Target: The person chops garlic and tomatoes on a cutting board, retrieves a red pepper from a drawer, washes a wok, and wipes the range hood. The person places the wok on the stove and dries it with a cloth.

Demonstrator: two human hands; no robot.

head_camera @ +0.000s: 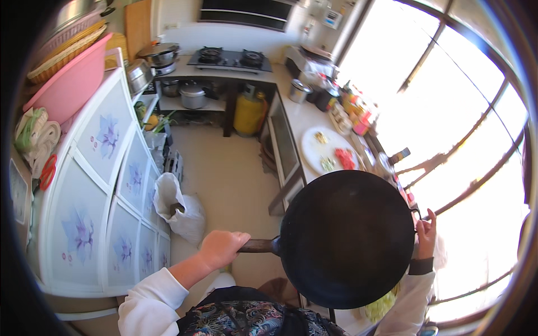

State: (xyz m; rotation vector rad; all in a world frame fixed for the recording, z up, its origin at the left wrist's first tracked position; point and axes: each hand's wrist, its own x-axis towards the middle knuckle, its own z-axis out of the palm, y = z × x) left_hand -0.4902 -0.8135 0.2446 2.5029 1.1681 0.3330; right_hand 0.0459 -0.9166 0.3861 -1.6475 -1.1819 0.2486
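A large dark wok (347,239) is held up in front of my body, its inside facing me and showing no food. My left hand (223,248) is wrapped around its brown wooden handle (257,245). On the far side, the fingers of my right hand (426,235) are at the small metal loop handle (415,211); the rim hides part of that grip. Just beyond the wok, a white round cutting board (315,145) lies on the counter, bearing chopped red pieces (345,158), chopped green pieces (327,164) and small pale yellowish pieces (320,137).
A two-burner gas stove (230,60) stands on the far counter, above a yellow gas cylinder (248,111). Bottles and jars (353,105) line the window side. White cabinets (84,210) flank the left, near a white sack (185,218) on the floor. Chopped pale-green vegetable (380,308) shows below the wok.
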